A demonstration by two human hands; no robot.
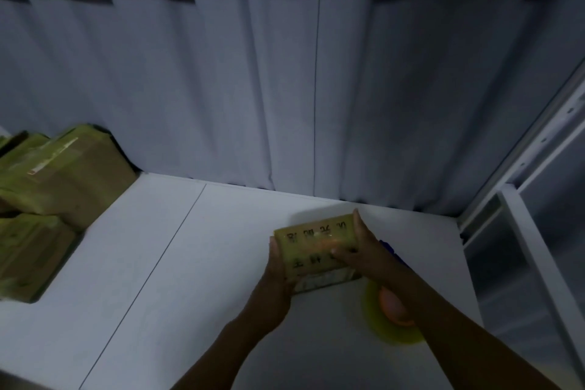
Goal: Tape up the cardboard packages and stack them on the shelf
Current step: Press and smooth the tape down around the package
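Head view: package [313, 242] small, stiff, likely light, I judge.
Hold: short ends.
Left hand [278, 264]: gripping left end.
Right hand [364, 251]: gripping right end.

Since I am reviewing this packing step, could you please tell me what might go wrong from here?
1. The tape roll lies just under the right forearm; a sweep of that arm may knock it along the shelf.
2. The stack of packages at the left looks uneven and tilted, so adding the package that the left hand and right hand grip might make it slide.
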